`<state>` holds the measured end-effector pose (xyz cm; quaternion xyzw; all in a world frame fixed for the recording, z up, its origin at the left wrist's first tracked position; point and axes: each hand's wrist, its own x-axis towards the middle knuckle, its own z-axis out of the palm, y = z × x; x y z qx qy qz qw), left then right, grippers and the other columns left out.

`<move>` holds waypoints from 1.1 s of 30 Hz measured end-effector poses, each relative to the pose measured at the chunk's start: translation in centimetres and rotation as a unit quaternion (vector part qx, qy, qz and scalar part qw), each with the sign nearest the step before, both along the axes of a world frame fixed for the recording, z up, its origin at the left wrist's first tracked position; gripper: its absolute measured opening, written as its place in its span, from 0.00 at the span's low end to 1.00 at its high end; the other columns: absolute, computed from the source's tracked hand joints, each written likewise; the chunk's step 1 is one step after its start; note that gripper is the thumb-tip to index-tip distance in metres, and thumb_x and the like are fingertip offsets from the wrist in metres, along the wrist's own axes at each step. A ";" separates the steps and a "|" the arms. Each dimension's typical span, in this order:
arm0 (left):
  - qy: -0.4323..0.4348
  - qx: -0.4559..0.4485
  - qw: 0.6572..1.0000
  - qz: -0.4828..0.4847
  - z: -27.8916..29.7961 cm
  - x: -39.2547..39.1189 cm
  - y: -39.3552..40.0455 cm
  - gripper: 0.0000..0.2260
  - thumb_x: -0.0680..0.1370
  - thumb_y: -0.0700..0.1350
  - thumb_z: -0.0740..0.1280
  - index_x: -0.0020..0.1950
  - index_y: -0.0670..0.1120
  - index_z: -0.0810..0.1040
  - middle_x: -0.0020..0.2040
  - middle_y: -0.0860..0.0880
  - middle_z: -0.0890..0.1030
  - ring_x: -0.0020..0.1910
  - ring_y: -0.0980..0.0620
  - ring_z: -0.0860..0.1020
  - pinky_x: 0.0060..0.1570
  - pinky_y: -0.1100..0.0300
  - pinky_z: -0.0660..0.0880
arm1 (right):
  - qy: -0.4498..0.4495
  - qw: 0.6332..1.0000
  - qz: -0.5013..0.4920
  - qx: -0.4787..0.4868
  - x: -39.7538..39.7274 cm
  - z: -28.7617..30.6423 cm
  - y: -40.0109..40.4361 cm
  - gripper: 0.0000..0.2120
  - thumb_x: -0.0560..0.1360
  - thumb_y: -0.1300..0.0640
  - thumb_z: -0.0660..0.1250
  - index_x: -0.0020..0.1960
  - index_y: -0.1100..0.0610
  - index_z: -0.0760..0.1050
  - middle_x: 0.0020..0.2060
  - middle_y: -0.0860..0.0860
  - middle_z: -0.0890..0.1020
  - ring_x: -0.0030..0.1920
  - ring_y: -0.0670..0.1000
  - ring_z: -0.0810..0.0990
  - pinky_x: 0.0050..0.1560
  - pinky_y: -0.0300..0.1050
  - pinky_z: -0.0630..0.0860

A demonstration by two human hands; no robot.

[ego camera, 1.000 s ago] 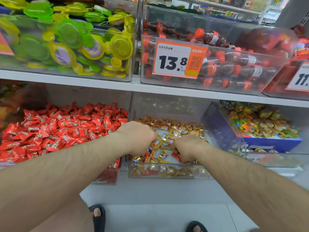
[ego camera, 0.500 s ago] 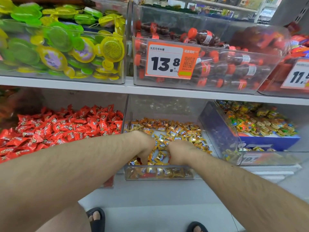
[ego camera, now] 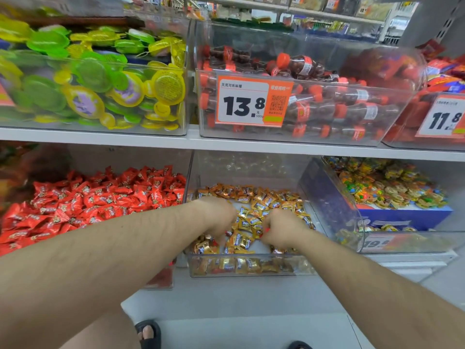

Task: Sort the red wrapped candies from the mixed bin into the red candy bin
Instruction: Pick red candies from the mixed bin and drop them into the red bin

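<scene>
Both hands are reaching down into the mixed bin (ego camera: 241,269) on the lower shelf. Right hand (ego camera: 279,229) is curling inward with a bit of red wrapper (ego camera: 266,230) showing at its fingertips, apparently pinching a red candy. Left hand (ego camera: 217,217) is pointing down among the gold candies (ego camera: 254,217); fingers are blurring, so cannot tell whether it is grasping anything. Gold wrappers are carrying a blue band with white lettering, too small to read.

Just left, the red bin (ego camera: 161,279) is sitting heaped with red candies (ego camera: 100,200), shiny crimped wrappers with a small printed emblem, unreadable. Left forearm is crossing in front of its right corner.

To the right, a curved clear bin (ego camera: 402,240) is holding multicoloured sweets above a blue box; its tag is partly showing "9.8".

The upper shelf (ego camera: 226,143) is carrying a tub of green and yellow jelly cups (ego camera: 95,79), a bin of cola-bottle sweets (ego camera: 327,96) with an orange tag (ego camera: 253,102) reading "13.8", Chinese text, "500g" and a QR code, and a further tag (ego camera: 442,117) reading "11.8".

Below, sandalled toes (ego camera: 148,332) are showing on the floor.
</scene>
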<state>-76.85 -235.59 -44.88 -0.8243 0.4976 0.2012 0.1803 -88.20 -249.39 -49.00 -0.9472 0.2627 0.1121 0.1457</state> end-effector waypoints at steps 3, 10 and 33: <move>0.045 -0.108 0.993 0.004 1.4 1.1 1.1 0.13 0.75 0.53 0.73 0.44 0.49 0.71 0.40 0.49 0.75 0.38 0.49 0.72 0.37 0.56 0.68 | -0.159 0.940 -0.154 0.259 -0.7 1.7 -0.7 0.04 0.70 0.63 0.71 0.36 0.61 0.81 0.29 0.53 0.78 0.26 0.49 0.71 0.28 0.38 0.68; 0.383 -0.448 0.782 0.201 4.3 0.2 4.7 0.08 0.77 0.48 0.70 0.52 0.48 0.74 0.39 0.49 0.80 0.29 0.55 0.72 0.25 0.64 0.66 | -0.210 0.602 -0.374 0.673 -1.5 4.1 1.3 0.06 0.75 0.59 0.67 0.41 0.59 0.73 0.29 0.52 0.74 0.25 0.46 0.70 0.20 0.37 0.68; 0.547 -0.549 0.316 0.548 3.0 3.8 15.8 0.01 0.75 0.42 0.63 0.44 0.46 0.74 0.36 0.49 0.75 0.30 0.53 0.73 0.20 0.69 0.57 | -0.137 0.653 -0.229 0.709 5.2 10.5 13.0 0.05 0.75 0.58 0.64 0.45 0.61 0.75 0.33 0.56 0.76 0.29 0.52 0.77 0.20 0.37 0.74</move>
